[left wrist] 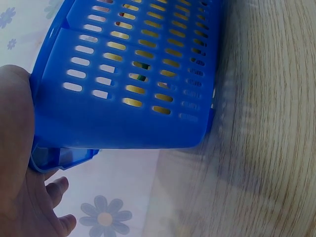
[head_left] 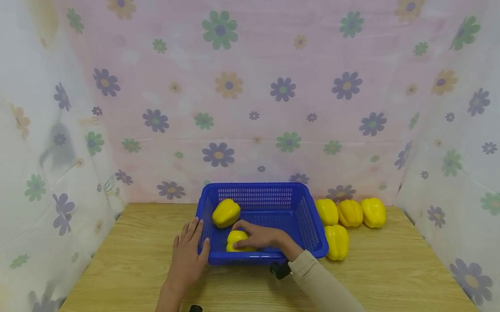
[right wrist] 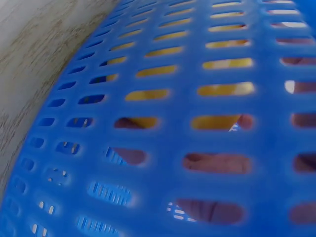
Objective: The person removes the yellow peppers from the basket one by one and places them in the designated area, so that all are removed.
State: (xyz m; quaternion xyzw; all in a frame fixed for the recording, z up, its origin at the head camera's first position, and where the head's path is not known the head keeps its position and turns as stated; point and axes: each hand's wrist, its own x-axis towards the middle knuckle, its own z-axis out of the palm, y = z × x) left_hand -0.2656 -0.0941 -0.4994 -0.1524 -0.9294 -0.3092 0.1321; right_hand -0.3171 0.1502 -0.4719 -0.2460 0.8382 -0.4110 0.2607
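Observation:
A blue slotted basket stands on the wooden table, with one yellow bell pepper at its back left. Inside the front left part, my right hand grips another yellow pepper, fingers curled over it. My left hand rests on the basket's left rim with fingers extended; the left wrist view shows the hand against the rim of the basket. Through the slots of the basket in the right wrist view, parts of the fingers and yellow pepper show.
Several yellow peppers are on the table against and beyond the basket's right side, among them one at the front and one at the far right. Flowered cloth hangs behind and on both sides of the table.

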